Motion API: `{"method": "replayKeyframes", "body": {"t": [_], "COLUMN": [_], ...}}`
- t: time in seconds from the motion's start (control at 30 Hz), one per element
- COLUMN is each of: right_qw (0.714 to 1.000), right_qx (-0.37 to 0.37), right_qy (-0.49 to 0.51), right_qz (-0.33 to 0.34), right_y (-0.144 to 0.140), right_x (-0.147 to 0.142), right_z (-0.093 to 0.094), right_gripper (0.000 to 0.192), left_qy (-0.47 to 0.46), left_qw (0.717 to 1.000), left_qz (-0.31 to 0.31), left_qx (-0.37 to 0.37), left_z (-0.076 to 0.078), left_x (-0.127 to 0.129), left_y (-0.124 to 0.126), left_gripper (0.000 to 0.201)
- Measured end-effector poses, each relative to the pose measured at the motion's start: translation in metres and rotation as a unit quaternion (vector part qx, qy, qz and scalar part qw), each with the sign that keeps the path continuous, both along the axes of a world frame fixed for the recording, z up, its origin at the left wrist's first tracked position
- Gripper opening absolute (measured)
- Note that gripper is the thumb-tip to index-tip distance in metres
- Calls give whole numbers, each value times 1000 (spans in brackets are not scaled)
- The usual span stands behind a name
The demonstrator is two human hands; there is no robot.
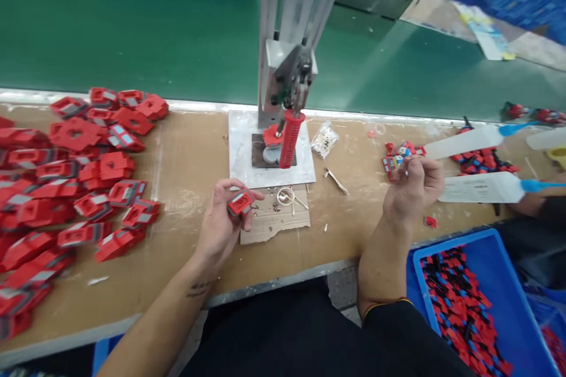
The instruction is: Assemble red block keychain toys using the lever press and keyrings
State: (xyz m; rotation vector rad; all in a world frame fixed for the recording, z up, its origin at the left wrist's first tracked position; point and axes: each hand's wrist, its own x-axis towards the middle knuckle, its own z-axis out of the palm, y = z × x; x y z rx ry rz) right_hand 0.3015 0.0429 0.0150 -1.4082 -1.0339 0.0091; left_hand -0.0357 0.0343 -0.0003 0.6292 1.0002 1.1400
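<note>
Red plastic with a grey insert: that is the small housing [240, 202] your left hand [221, 224] holds, fingers and thumb closed around it just above the near middle of the counter [186, 153]. The part sits over the left edge of a torn cardboard scrap [274, 222], which carries a wire ring [285, 195] and a few loose bits too small to identify.

Your right hand [413, 188] is raised to the right, fingertips pinched together on a tiny piece [404, 166]; the piece is too small to tell what it is. Just behind that hand lies a small cluster of red and blue parts [400, 154].

Directly behind the cardboard stands a hand press [289, 79] on a pale base plate [243, 153], with its red grip lever [290, 138] hanging down over the plate. A clear bag of small items [325, 139] lies just right of the plate.

A large heap of matching red housings [66, 188] covers the left part of the counter. A blue bin [490, 306] of red and black parts sits at lower right, below the counter edge. Beyond the counter runs a green conveyor belt [132, 23].
</note>
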Motion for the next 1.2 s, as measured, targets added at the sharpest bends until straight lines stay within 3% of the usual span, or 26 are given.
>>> {"method": "replayKeyframes", "body": {"t": [0.1, 0.27, 0.4, 0.53, 0.67, 0.83, 1.0, 1.2], "right_qw": [985, 930, 885, 845, 888, 934, 953, 967], "right_qx": [-94, -237, -335, -409, -318, -188, -142, -139], "right_qy": [-59, -199, -284, -297, -265, -220, -251, -214], "right_qz": [-135, -199, -156, -173, -202, -210, -93, -11], "right_y": [-25, -66, -45, -8, -17, -88, -140, -144], "right_x": [35, 70, 93, 106, 104, 59, -9, -35], "right_z": [1, 2, -7, -15, -15, -24, -46, -52], "right_gripper": [29, 31, 31, 35, 31, 27, 10, 10], "left_qy": [-29, -80, -94, -97, -89, -52, 35, 200], "left_qw": [999, 996, 995, 995, 995, 998, 998, 980], "left_qz": [18, 0, 4, 31, 37, 30, 45, -5], "left_qx": [-17, -39, -39, -22, -12, 20, 37, 7], "left_z": [1, 4, 11, 12, 8, 6, -1, -16], "left_x": [-6, -14, -12, -7, -6, -11, -30, -74], "left_y": [2, 4, 6, 6, 6, 8, 9, -13], "left_gripper": [46, 39, 28, 27, 29, 28, 29, 48]}}
